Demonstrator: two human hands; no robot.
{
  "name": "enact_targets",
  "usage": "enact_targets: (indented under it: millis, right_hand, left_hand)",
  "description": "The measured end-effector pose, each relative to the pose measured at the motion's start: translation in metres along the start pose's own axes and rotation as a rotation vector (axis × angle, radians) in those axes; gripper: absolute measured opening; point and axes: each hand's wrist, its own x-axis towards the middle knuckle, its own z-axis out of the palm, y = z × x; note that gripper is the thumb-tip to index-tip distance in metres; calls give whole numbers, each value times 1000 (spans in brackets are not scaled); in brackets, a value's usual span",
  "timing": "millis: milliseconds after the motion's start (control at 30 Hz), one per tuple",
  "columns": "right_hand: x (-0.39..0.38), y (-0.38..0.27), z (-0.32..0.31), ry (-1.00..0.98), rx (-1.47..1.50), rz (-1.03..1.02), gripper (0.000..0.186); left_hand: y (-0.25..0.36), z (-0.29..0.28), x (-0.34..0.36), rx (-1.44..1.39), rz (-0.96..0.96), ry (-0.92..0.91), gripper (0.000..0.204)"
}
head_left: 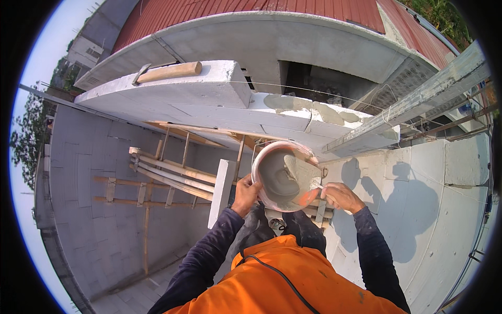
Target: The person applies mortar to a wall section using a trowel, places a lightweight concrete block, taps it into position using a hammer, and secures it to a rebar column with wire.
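Note:
In front of my body is a round bucket [254,177] with grey wet mortar [273,177] inside and an orange-stained inner wall. My left hand [246,194] is closed on the bucket's near-left rim. My right hand [342,197] is wrapped around the handle of a trowel [303,171]. The trowel's mortar-coated blade reaches into the bucket, over the mortar. Just left of my left hand, a white block [223,191] stands upright on its narrow end.
Ahead runs a white block wall [293,119] with patches of wet mortar [286,102] on its top. A wooden-handled hammer [170,72] lies on its raised left part. A string and a slanting metal beam [413,102] cross at right. Wooden poles [175,170] span the lower left.

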Motion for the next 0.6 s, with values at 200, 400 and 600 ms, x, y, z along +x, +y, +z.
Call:
enact_targets:
  millis: [200, 400, 600]
  right_hand:
    - [62, -72, 45, 120, 317, -380, 41]
    - [185, -149, 133, 375, 343, -565, 47]
    - [229, -188, 240, 664, 330, -714, 47]
  left_hand:
    - [-1, -61, -25, -58, -36, 120, 30]
    - [-25, -130, -55, -88, -83, 299, 32]
    - [-52, -184, -82, -96, -135, 420, 29]
